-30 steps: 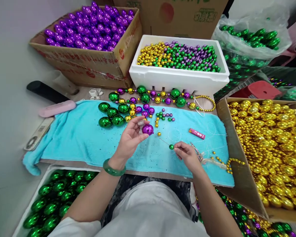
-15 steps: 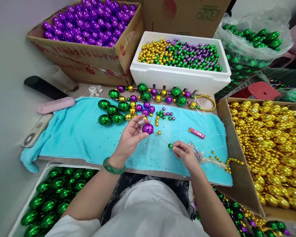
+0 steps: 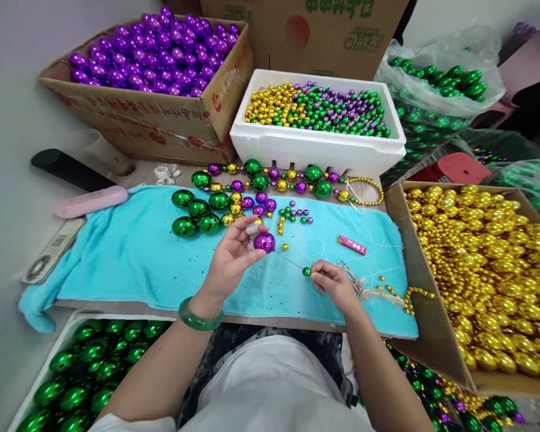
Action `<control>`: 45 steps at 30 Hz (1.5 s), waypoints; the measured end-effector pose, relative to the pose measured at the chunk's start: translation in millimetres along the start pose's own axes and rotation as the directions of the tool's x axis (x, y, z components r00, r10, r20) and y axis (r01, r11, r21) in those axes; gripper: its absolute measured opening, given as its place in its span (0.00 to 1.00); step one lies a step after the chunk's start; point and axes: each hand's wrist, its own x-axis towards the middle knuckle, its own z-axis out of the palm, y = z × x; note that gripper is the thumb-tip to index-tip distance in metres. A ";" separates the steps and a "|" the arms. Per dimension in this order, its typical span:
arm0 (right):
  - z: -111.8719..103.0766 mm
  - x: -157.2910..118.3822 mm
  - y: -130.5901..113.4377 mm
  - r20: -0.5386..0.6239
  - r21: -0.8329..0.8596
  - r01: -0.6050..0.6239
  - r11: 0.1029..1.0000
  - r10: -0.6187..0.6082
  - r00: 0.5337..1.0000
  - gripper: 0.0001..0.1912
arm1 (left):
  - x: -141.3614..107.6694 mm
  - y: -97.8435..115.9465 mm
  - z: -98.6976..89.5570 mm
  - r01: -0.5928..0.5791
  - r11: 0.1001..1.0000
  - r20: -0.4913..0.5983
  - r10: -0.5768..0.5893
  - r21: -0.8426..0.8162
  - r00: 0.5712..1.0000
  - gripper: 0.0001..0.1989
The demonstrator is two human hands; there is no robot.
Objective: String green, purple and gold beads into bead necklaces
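My left hand [image 3: 230, 255], with white wrapping on a finger, pinches a large shiny purple bead [image 3: 264, 242] above the turquoise towel [image 3: 130, 264]. My right hand [image 3: 335, 285] is closed at a small green bead [image 3: 306, 272]. Between the two beads runs a thin straight strand; whether it is needle or thread I cannot tell. A single small gold bead [image 3: 285, 246] lies just beyond it. Large green beads [image 3: 198, 208], medium purple beads [image 3: 261, 197] and gold beads [image 3: 236, 208] are grouped past my left hand. Small green beads [image 3: 290, 212] lie farther right.
A finished-looking bead string [image 3: 323, 189] stretches along the towel's back edge. Behind stand a carton of purple beads [image 3: 216, 108] and a white foam box [image 3: 315, 147]. A carton of gold beads [image 3: 436, 312] is at right, a green-bead tray [image 3: 40, 372] at lower left. A red packet [image 3: 351, 245] lies right.
The whole view has shifted slightly, things now sitting a little left and lower. Both hands keep their hold on the purple and green beads, nearly unmoved relative to each other.
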 end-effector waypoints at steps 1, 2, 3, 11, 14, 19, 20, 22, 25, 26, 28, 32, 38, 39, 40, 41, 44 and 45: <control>0.2 -0.4 -0.6 0.001 -0.008 0.000 1.000 0.000 1.000 0.19 | 0.1 0.0 -0.2 0.007 1.000 -0.010 -0.007 -0.011 1.000 0.27; 0.5 -0.7 -1.0 0.003 -0.016 0.001 1.000 -0.001 1.000 0.19 | 0.1 -0.1 -0.4 0.011 1.000 -0.017 -0.012 -0.019 1.000 0.27; 0.7 -1.0 -1.2 0.003 -0.020 0.005 1.000 -0.005 1.000 0.19 | 0.0 -0.4 -0.5 0.012 1.000 -0.021 -0.012 -0.023 1.000 0.27; 0.0 0.5 5.1 -0.037 -0.002 0.004 1.000 -0.004 0.999 0.18 | -3.7 -4.7 6.4 -0.149 0.980 -0.012 0.152 0.132 0.988 0.24; -3.1 1.3 8.5 -0.036 0.004 0.033 0.999 -0.033 0.999 0.17 | -5.0 -4.3 10.1 -0.169 0.975 0.023 0.167 0.147 0.986 0.24; -6.2 0.9 13.4 -0.043 0.000 0.053 0.999 -0.053 0.998 0.16 | -6.2 -6.6 13.4 -0.013 0.998 0.022 0.012 0.068 1.000 0.22; -6.1 0.8 13.9 -0.046 0.001 0.048 0.999 -0.047 0.998 0.15 | -6.4 -7.7 13.8 -0.001 0.998 0.003 0.001 0.057 1.000 0.21; -5.5 0.8 13.8 -0.050 0.004 0.045 0.999 -0.045 0.998 0.15 | -6.6 -9.3 14.4 0.014 0.999 -0.027 -0.013 0.035 1.000 0.20; -5.3 0.8 11.5 -0.051 -0.006 0.078 0.997 -0.078 0.996 0.14 | -6.7 -10.0 14.0 0.042 0.999 -0.041 -0.041 0.017 0.998 0.19; -5.5 0.7 10.5 -0.053 -0.012 0.094 0.995 -0.095 0.994 0.14 | -6.6 -9.8 13.4 0.047 0.999 -0.038 -0.046 0.023 0.998 0.18; -6.3 0.7 9.1 -0.063 -0.024 0.123 0.992 -0.125 0.990 0.14 | -6.4 -9.4 12.0 0.040 0.998 -0.021 -0.040 0.046 0.999 0.18; -6.4 1.6 10.1 -0.075 -0.029 0.123 0.992 -0.125 0.989 0.13 | -6.0 -8.3 10.5 0.019 0.998 0.017 -0.020 0.060 1.000 0.18; -0.8 3.8 10.9 -0.071 0.007 0.125 0.992 -0.124 0.990 0.14 | -6.9 -6.1 11.1 0.019 0.998 0.058 -0.022 0.053 0.998 0.18; 0.2 4.2 10.5 -0.064 0.011 0.130 0.991 -0.129 0.990 0.14 | -6.7 -7.6 10.5 0.060 0.996 0.089 -0.066 0.072 0.994 0.19; 0.9 4.7 10.3 -0.060 0.018 0.133 0.991 -0.132 0.989 0.14 | -6.0 -10.2 9.5 0.107 0.989 0.131 -0.120 0.099 0.984 0.21; 1.3 5.3 10.2 -0.060 0.029 0.130 0.991 -0.128 0.990 0.13 | -4.8 -14.1 8.0 0.149 0.979 0.173 -0.171 0.136 0.970 0.24; -0.7 7.1 10.8 -0.115 0.080 0.117 0.990 -0.108 0.987 0.12 | 2.6 -32.1 1.9 0.132 0.930 0.172 -0.201 0.343 0.964 0.26; -2.2 7.5 10.8 -0.146 0.095 0.118 0.989 -0.103 0.984 0.12 | 6.1 -39.2 0.2 0.084 0.885 0.141 -0.166 0.458 0.976 0.24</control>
